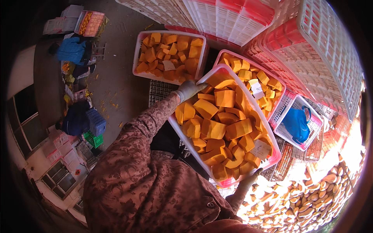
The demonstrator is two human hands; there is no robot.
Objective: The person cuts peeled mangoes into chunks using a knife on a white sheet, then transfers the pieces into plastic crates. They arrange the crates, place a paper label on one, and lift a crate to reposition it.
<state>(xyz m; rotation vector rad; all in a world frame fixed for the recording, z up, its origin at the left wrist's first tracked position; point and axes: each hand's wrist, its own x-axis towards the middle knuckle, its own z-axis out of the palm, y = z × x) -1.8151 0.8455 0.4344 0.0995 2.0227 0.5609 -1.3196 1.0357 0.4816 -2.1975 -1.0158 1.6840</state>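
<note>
A white-and-pink plastic crate [192, 150] full of orange pumpkin chunks [225, 99] is held at a slant before my body. My gloved left hand [188, 89] grips its upper left end, thumb over the rim. At the lower right end, my gloved right hand [247, 181] holds the rim, its fingers partly hidden by the crate. A paper slip with writing [260, 149] lies on the chunks near that end. Just beyond the held crate, a pink-rimmed crate [221, 54] contains smaller pumpkin pieces and another paper slip [257, 89].
Another pumpkin-filled crate [135, 55] stands at upper left. Tall stacked crates [276, 58] rise beyond. A blue bag [296, 123] lies in a small crate at right. Whole pumpkins [309, 201] cover the sunlit ground. Two people [71, 51] work among crates at far left.
</note>
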